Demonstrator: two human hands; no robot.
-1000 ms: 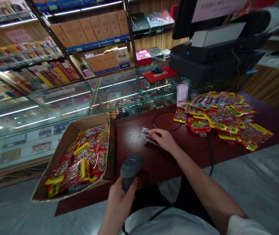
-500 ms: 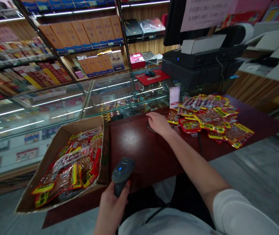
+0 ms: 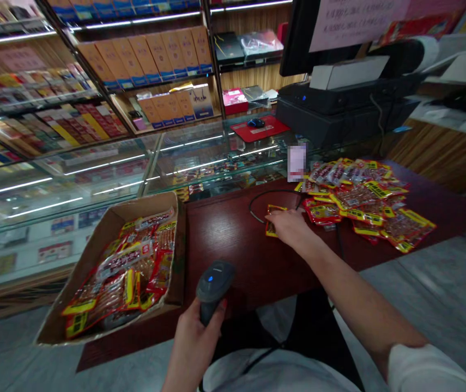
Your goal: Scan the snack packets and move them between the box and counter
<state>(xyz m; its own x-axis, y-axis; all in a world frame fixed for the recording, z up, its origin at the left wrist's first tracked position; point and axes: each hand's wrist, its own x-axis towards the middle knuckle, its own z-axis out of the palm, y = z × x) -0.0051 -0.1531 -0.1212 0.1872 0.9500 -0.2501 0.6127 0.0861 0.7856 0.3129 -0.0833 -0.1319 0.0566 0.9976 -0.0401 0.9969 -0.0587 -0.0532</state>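
Observation:
My left hand [image 3: 198,332] is wrapped round the handle of a dark grey barcode scanner [image 3: 215,281], whose blue light is lit. The scanner is held above the front of the counter, right of the box. Over the dark red wood, my right hand [image 3: 292,224] has its fingers closed on a small red and yellow snack packet [image 3: 271,227], which it partly covers. A thin black cable [image 3: 253,202] loops behind that packet. To the right lies a heap of similar snack packets [image 3: 355,196].
At left an open cardboard box [image 3: 179,245] holds more snack packets. Behind are a glass display case [image 3: 151,163], a mouse [image 3: 256,123] on a red mat [image 3: 241,131], and a monitor [image 3: 298,38] above a black till [image 3: 318,117]. A pixelated card [image 3: 297,162] stands by the heap.
My right hand has moved right and towards me, from the cable onto a packet. That packet has shifted left, away from the heap. The scanner stays in my left hand; the view has shifted slightly.

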